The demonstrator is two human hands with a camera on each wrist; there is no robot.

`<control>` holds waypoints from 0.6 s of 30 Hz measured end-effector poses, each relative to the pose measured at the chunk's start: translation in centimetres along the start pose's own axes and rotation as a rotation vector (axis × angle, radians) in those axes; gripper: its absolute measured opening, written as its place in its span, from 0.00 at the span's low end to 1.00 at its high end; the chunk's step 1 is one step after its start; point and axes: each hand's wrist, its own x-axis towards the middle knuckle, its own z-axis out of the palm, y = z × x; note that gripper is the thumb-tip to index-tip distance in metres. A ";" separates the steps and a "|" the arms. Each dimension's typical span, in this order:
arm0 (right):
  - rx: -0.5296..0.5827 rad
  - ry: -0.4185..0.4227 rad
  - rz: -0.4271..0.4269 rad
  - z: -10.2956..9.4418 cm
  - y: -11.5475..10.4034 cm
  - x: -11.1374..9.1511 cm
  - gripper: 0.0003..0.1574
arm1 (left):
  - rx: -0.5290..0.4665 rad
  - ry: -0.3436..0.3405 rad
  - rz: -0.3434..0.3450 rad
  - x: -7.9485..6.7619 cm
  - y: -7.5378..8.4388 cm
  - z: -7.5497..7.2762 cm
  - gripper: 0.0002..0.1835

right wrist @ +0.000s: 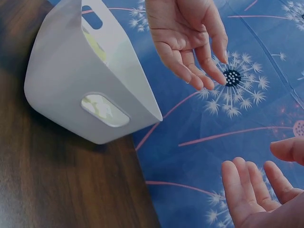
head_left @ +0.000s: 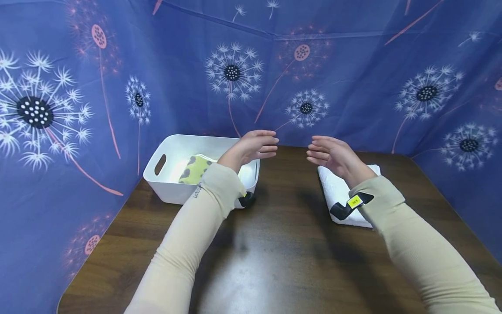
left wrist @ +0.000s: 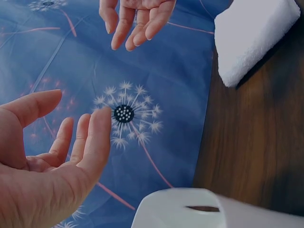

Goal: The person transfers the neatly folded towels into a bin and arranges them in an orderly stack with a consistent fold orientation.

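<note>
Both hands hover over the back of the table, palms facing each other with a gap between them and nothing held. The left hand (head_left: 251, 148) is raised beside the right end of a white plastic bin (head_left: 168, 192), its fingers relaxed. Inside the bin lies a folded yellow-green cloth with grey spots (head_left: 194, 170), partly hidden by the left sleeve. The right hand (head_left: 337, 157) is above a folded white towel (head_left: 337, 187), its fingers loosely extended. The right forearm covers part of the towel. In the left wrist view the towel (left wrist: 251, 38) looks thick and fluffy, with a dark underside.
A brown wooden table (head_left: 274, 253) carries the bin at the left and the towel at the right. A blue curtain with dandelion prints (head_left: 266, 87) hangs close behind and along both sides. The bin has oval handle holes in its ends. Dark camera mounts (head_left: 341, 211) are worn at the wrists.
</note>
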 end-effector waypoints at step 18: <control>0.076 0.014 0.002 -4.4 -0.7 -1.3 0.08 | -0.003 0.012 -0.016 1.2 -0.9 3.0 0.22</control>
